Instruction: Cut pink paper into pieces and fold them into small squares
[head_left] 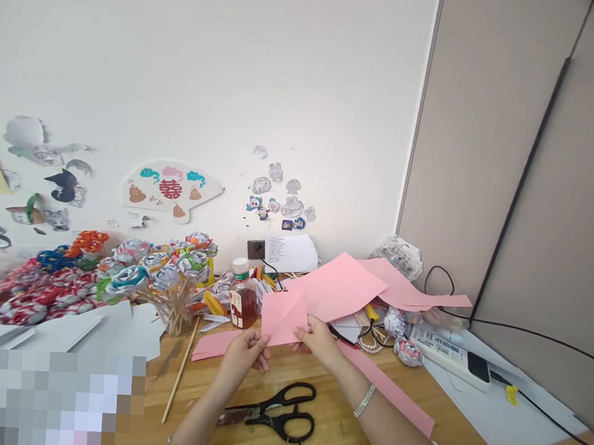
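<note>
Just below the middle of the frame, a small creased square of pink paper point(283, 317) is being held upright above the wooden tabletop point(336, 430), pinched along its lower edge by both hands: the left hand point(247, 354) is closed on the lower left corner and the right hand point(317, 338) is closed on the lower right corner, thumbs in front of the sheet. A diagonal crease is being shown across the sheet, so the step is judged to be a fold; for it to be done well, the corners should be matched exactly before any pressure is applied, and the crease should then be run firmly with a fingertip from the middle outward, with the sheet kept taut between the two grips. At lower centre, a pair of black-handled scissors point(279, 414) is lying on the wood just beneath the wrists, and a long pink paper strip point(392, 395) is lying to the right of them. Behind the hands, larger pink sheets point(343, 285) are being left spread out. As for writing, a red double-happiness character is being displayed on the fan-shaped paper cutout point(172, 191) on the wall at centre left; the label on the small amber bottle point(243, 303) and the print on the white note point(291, 253) by the wall socket cannot be read.
</note>
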`<action>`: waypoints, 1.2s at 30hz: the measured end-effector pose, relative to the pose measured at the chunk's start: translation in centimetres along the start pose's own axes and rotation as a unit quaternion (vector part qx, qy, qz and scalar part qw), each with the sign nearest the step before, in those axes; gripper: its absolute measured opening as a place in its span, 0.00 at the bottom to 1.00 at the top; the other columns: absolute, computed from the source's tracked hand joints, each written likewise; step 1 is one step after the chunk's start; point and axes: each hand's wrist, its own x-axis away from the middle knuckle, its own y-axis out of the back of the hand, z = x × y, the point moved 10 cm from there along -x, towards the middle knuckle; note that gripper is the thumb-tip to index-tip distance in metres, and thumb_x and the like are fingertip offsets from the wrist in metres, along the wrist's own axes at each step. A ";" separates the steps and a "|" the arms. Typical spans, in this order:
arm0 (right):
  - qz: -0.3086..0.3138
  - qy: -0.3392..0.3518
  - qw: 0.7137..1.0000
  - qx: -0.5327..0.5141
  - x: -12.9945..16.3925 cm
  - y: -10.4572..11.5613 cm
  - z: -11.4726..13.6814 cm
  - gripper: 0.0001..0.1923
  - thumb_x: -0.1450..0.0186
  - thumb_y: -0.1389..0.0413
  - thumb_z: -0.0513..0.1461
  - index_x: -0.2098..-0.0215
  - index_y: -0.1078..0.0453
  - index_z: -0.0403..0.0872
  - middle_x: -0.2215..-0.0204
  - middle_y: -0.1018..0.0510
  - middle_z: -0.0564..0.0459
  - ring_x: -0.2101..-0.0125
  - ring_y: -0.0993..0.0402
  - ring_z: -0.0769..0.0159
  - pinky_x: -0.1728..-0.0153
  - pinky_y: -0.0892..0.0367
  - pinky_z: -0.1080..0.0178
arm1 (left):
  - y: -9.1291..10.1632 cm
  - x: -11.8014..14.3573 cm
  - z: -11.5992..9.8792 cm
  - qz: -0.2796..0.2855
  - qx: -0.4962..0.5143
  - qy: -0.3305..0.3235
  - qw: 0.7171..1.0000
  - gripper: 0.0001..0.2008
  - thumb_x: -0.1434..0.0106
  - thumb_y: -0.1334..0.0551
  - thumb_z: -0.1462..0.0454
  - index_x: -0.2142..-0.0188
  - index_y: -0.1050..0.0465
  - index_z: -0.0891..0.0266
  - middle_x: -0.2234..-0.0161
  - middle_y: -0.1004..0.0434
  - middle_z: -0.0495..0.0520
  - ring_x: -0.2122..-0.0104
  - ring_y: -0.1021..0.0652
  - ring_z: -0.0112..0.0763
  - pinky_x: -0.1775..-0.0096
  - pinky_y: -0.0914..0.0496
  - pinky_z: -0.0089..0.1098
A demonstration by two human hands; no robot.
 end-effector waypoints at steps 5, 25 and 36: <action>0.015 -0.007 1.000 -0.013 0.2 -0.2 0.0 0.16 0.47 0.45 0.48 0.70 0.39 0.45 0.84 0.29 0.59 0.83 0.31 0.69 0.76 0.34 0.63 | -0.1 0.0 0.5 0.008 0.012 0.016 1.000 0.18 0.55 0.40 0.50 0.80 0.41 0.61 0.86 0.29 0.45 0.88 0.28 0.25 0.84 0.35 0.25; 0.009 0.000 1.000 0.028 -0.2 0.3 0.0 0.16 0.47 0.46 0.47 0.69 0.40 0.44 0.84 0.28 0.58 0.84 0.31 0.70 0.82 0.37 0.68 | -0.2 0.9 -0.9 0.025 0.049 0.038 0.998 0.16 0.56 0.35 0.55 0.77 0.36 0.64 0.81 0.26 0.49 0.83 0.26 0.26 0.78 0.32 0.26; 0.042 0.002 0.997 0.066 -0.1 0.1 0.1 0.14 0.44 0.47 0.47 0.71 0.38 0.43 0.89 0.32 0.61 0.90 0.41 0.77 0.88 0.47 0.73 | 0.7 0.3 -0.6 0.008 0.031 0.017 0.999 0.18 0.58 0.36 0.51 0.79 0.39 0.62 0.85 0.30 0.44 0.85 0.27 0.26 0.79 0.34 0.27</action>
